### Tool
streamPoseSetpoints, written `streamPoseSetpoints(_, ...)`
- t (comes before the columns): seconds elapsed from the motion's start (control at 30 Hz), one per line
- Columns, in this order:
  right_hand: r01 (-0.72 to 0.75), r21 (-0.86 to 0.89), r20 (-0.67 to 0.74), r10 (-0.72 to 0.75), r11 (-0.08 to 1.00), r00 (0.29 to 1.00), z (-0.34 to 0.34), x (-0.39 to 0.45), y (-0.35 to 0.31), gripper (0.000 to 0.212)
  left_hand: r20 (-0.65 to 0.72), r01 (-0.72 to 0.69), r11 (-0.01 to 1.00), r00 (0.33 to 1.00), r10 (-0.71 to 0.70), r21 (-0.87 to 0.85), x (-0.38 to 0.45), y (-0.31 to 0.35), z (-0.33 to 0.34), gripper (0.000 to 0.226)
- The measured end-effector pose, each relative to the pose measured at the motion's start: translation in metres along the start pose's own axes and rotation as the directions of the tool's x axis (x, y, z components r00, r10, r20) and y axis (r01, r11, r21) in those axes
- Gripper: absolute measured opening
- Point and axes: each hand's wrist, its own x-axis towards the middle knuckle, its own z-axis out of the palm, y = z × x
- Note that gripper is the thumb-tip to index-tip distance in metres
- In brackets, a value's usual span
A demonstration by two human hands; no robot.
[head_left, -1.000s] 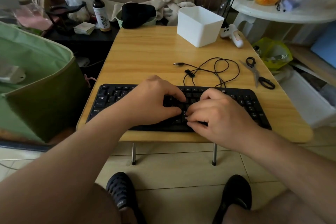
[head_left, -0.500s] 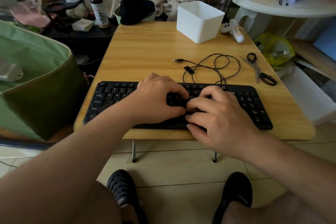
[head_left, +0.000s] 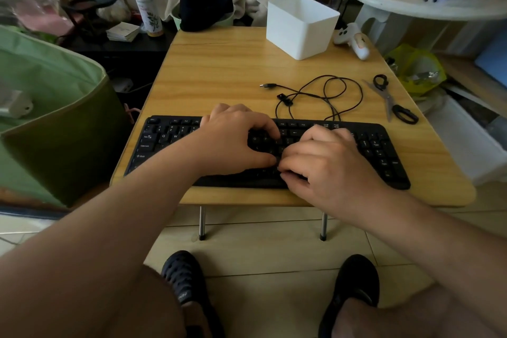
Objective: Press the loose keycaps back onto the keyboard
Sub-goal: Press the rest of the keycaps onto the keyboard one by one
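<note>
Keyboard [head_left: 164, 143]: along the near edge of the table [head_left: 219, 68]. Both hands on its middle, left hand [head_left: 233, 140] beside right hand [head_left: 326, 164]. Cable [head_left: 329, 93]: just behind the keyboard, right of centre. Scissors [head_left: 389, 99]: right edge. Box [head_left: 299, 27]: far edge, right of centre; controller [head_left: 354, 41] at the far right corner.

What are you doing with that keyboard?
A person sits at a small wooden table and works on a black keyboard. Both hands are over its middle: the left hand and the right hand meet with curled fingers bearing down on the keys there. Whether a keycap is under the fingertips is hidden. Behind the keyboard lie a black cable, scissors and a white box.
</note>
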Motion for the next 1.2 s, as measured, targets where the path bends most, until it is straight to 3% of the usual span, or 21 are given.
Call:
streamPoseSetpoints(0.13, -0.037, 0.094, -0.049, 0.042, 0.995, 0.998, 0.001, 0.001, -0.001, 0.008, -0.031, -0.037, 0.999, 0.999, 0.036, -0.010, 0.000, -0.007, -0.004, 0.039)
streamPoseSetpoints(0.3, -0.123, 0.265, -0.033, 0.137, 0.956, 0.990, -0.006, 0.001, 0.008, 0.016, -0.052, -0.080, 0.995, 0.995, 0.083, 0.052, 0.000, -0.013, -0.005, 0.039)
streamPoseSetpoints(0.73, -0.059, 0.130, -0.024, 0.062, 0.990, 0.998, 0.004, -0.001, -0.003, 0.014, -0.073, -0.096, 0.992, 0.992, 0.103, 0.086, 0.000, -0.015, -0.002, 0.045)
streamPoseSetpoints(1.2, -0.151, 0.250, 0.015, 0.152, 0.956, 0.988, -0.002, 0.001, -0.005, 0.007, -0.012, -0.094, 0.992, 0.995, 0.095, 0.086, -0.001, -0.009, -0.002, 0.053)
